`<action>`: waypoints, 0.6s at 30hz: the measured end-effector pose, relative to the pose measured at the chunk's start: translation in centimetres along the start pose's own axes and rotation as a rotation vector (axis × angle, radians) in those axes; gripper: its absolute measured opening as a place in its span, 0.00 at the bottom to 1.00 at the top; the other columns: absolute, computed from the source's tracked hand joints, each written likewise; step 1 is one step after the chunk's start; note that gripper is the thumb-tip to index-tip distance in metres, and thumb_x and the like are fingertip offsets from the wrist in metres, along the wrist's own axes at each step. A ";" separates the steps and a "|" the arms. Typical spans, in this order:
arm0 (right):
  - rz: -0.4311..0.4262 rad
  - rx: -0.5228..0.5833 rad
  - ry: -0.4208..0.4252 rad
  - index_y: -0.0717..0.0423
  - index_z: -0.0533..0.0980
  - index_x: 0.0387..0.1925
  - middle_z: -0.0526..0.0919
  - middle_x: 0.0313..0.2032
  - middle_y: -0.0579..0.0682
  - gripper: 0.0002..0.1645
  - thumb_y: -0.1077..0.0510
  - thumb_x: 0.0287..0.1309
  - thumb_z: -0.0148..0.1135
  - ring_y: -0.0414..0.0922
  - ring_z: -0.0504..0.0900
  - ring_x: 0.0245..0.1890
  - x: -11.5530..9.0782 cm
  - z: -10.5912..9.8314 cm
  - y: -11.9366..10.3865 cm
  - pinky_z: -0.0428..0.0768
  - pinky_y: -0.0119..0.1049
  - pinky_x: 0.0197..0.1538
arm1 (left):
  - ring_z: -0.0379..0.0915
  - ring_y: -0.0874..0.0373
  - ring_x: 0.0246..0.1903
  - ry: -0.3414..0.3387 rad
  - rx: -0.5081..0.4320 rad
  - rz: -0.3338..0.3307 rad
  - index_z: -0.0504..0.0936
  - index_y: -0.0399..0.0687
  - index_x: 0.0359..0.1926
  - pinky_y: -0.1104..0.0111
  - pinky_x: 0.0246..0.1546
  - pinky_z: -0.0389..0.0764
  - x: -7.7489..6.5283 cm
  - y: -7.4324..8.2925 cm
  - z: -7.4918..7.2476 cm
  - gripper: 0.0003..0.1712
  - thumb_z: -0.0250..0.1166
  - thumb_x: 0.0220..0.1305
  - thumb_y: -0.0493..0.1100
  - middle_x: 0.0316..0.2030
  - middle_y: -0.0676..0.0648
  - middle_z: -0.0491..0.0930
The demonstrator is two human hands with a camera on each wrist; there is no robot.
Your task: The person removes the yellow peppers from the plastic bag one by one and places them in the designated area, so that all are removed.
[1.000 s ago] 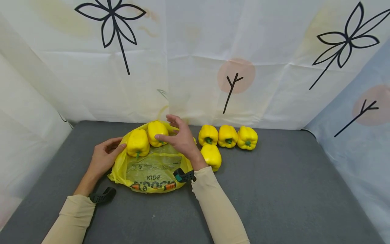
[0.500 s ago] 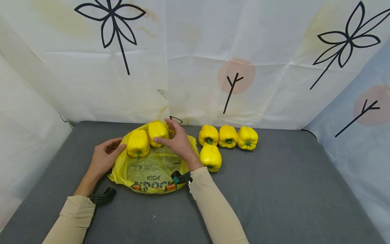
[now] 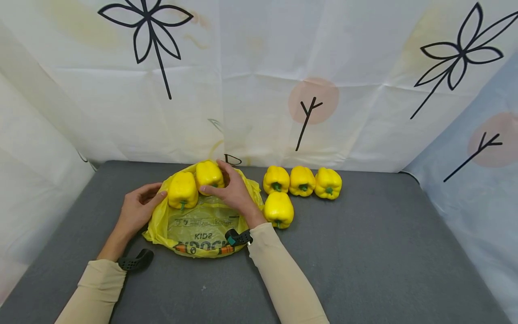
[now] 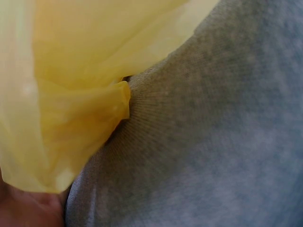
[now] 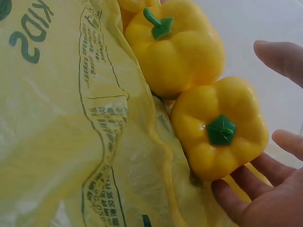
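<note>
A yellow plastic bag [image 3: 202,236] with printing lies on the table, two yellow bell peppers at its far side. My left hand [image 3: 137,209] holds the bag's left edge beside the left bell pepper [image 3: 183,191]; some fingertips are hidden behind the plastic. In the left wrist view the yellow bag [image 4: 85,94] covers most of that hand. Around the second bell pepper [image 3: 209,173] spreads my right hand [image 3: 234,191]. The right wrist view has its fingers [image 5: 232,196] against this pepper's side and the thumb apart from it.
Right of the bag stand three bell peppers in a row, the middle one [image 3: 302,181] between two others. Another bell pepper [image 3: 279,210] sits in front of the row's left end, close to my right forearm. A white printed cloth [image 3: 259,126] hangs behind the grey table [image 3: 364,261].
My right hand has moved left and slightly down, closing in on the second bell pepper. The left hand, the bag and the peppers stay essentially where they were.
</note>
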State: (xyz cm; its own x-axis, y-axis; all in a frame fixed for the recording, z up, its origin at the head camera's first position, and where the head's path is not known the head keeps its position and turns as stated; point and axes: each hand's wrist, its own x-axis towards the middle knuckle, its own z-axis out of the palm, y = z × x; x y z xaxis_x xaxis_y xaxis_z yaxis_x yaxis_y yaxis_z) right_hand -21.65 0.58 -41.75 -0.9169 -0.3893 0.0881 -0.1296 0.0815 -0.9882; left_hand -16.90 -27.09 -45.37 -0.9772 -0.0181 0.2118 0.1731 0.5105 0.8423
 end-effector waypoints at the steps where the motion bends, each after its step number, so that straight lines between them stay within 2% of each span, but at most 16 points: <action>1: 0.003 -0.005 0.007 0.52 0.55 0.79 0.68 0.69 0.52 0.52 0.56 0.61 0.73 0.47 0.74 0.62 0.0 0.0 0.0 0.79 0.39 0.58 | 0.75 0.76 0.41 0.001 0.002 0.002 0.77 0.35 0.65 0.84 0.40 0.77 0.0 0.0 0.0 0.26 0.61 0.75 0.49 0.48 0.48 0.80; 8: 0.021 -0.095 0.065 0.51 0.59 0.77 0.70 0.65 0.56 0.50 0.53 0.59 0.75 0.51 0.75 0.60 -0.2 0.1 0.0 0.80 0.43 0.54 | 0.76 0.75 0.41 0.000 -0.003 0.007 0.77 0.35 0.64 0.83 0.39 0.77 0.0 0.0 -0.1 0.26 0.61 0.75 0.49 0.47 0.54 0.79; 18: 0.055 -0.144 0.070 0.56 0.59 0.77 0.71 0.62 0.55 0.53 0.52 0.55 0.77 0.50 0.75 0.53 0.0 0.0 0.2 0.81 0.42 0.49 | 0.75 0.76 0.40 0.002 0.004 -0.008 0.77 0.35 0.65 0.83 0.39 0.77 0.0 0.1 0.0 0.27 0.61 0.75 0.49 0.48 0.47 0.80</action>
State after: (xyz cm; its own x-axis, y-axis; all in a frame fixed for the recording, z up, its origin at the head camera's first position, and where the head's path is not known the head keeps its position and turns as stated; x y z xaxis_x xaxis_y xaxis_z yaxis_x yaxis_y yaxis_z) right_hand -21.65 0.60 -42.00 -0.9474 -0.3164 0.0476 -0.1265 0.2340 -0.9640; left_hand -16.86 -27.04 -45.28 -0.9784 -0.0239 0.2055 0.1644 0.5134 0.8422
